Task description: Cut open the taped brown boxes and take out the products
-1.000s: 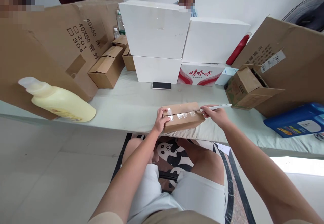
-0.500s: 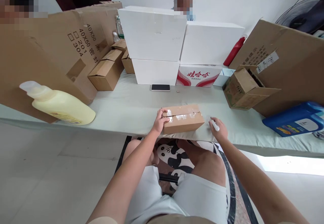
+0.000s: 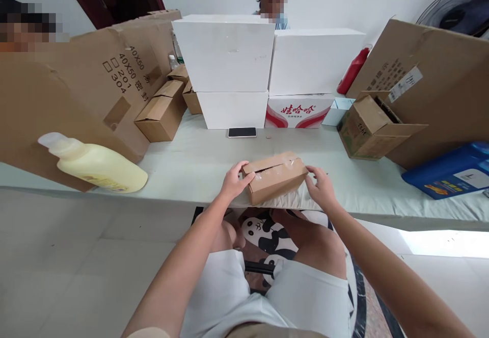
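A small brown cardboard box [image 3: 275,181] lies slightly turned near the table's front edge. Clear tape runs along its top, and a dark gap shows in the seam toward the left. My left hand [image 3: 235,181] grips the left end, fingers at the back corner and thumb on top. At the opposite end, my right hand [image 3: 320,187] has its fingers curled against the box's right corner. The small white-handled tool cannot be made out now.
A black-screened phone [image 3: 242,132] lies before stacked white boxes [image 3: 225,57]. A yellow bottle [image 3: 100,165] and cardboard boxes [image 3: 162,111] are at left. An open carton [image 3: 369,129] and a blue jug [image 3: 451,172] are at right. Two people are beyond the table.
My right hand has moved left onto the box's right end, and the white-handled tool no longer shows in it. The box has turned slightly, its left end nearer me.
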`<state>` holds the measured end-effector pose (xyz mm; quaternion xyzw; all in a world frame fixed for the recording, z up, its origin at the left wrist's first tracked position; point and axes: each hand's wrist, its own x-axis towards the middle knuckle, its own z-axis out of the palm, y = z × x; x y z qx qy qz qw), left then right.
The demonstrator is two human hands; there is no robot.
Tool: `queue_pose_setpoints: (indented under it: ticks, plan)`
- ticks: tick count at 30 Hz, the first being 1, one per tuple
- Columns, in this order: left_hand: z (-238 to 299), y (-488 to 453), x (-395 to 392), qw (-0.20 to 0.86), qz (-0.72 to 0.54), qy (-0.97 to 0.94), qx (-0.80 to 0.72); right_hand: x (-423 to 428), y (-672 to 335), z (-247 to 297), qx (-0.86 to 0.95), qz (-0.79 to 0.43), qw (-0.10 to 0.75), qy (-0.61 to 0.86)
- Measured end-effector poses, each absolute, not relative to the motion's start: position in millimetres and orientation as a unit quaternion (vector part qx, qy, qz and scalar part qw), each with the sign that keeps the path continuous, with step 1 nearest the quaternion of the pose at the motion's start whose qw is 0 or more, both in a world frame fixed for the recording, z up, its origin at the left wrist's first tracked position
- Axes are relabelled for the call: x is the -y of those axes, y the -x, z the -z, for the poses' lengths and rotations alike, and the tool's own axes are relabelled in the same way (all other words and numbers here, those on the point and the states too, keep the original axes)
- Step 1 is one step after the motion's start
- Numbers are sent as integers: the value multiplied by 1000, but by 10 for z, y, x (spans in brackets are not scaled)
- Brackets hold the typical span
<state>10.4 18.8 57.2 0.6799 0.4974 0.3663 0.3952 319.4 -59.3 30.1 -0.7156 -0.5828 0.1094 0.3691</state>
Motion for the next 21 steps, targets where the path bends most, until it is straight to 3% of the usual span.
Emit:
queue_pose_setpoints:
  ticks: [9, 16, 21]
  plan:
    - [-652, -91, -122, 361, -288, -738, -492, 428, -3170, -374, 533, -160, 298, 775]
    - [-323, -168, 100, 392, -391, -687, -471, 545, -3513, -180, 440, -209, 142, 861]
    - [-291, -147, 114, 424, -397, -673, -457, 660, -3655, -200, 377, -215, 127, 892]
